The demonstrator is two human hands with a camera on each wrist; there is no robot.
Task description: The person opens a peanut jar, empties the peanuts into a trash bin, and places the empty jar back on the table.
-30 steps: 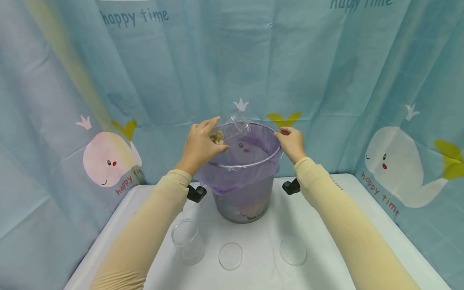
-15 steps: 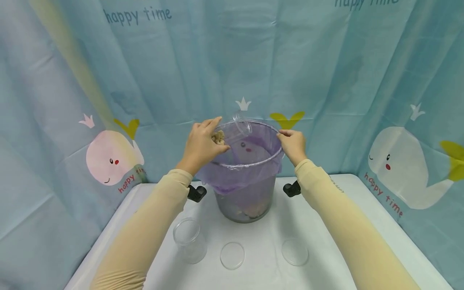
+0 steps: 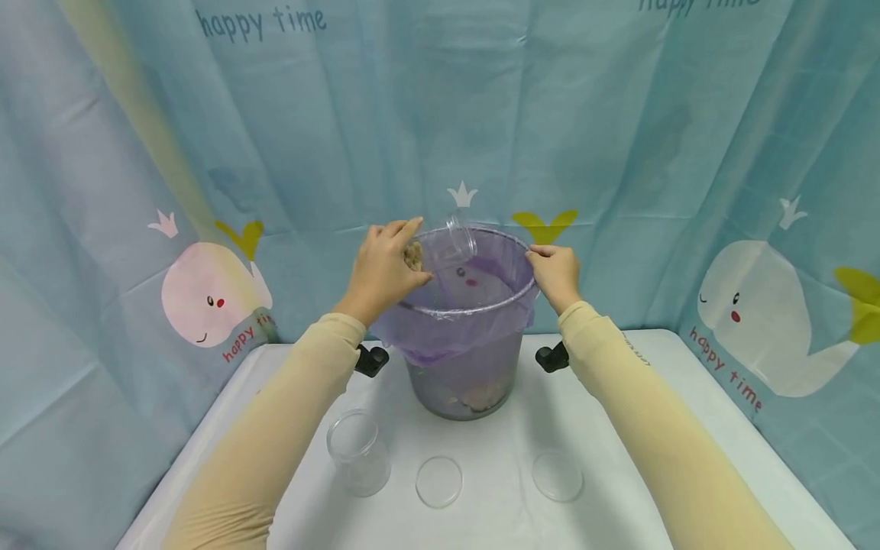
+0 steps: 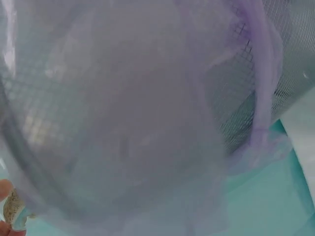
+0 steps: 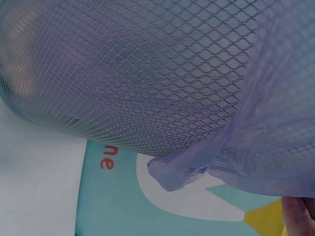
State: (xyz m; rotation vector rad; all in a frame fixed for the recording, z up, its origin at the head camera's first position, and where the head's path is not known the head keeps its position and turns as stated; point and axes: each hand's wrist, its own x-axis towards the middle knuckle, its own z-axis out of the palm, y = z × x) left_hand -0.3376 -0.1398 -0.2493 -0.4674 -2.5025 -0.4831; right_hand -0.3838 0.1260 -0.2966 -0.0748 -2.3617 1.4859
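My left hand (image 3: 381,267) grips a clear plastic jar (image 3: 448,246) on its side over the near left rim of the bin, mouth pointing right. Beige lumpy pieces (image 3: 412,257) sit at the jar's base end, partly hidden by the hand; their kind is unclear. Below is a mesh trash bin (image 3: 474,382), lined with a purple bag (image 3: 447,336) folded over the rim. On the bin's right side, my right hand (image 3: 555,276) pinches the bagged rim. The right wrist view shows the fingers (image 5: 296,216) at the bag's edge; the left wrist view mostly shows bag and mesh.
On the white table (image 3: 495,512), another clear jar (image 3: 360,454) stands open at front left. Two round clear lids lie in front of the bin, a left lid (image 3: 439,482) and a right lid (image 3: 558,477). A blue printed curtain (image 3: 385,114) surrounds the table's back and sides.
My left hand has risen slightly, and the jar's tilt has shifted a little. Less of the beige pieces shows beside the hand. The right hand stays on the rim.
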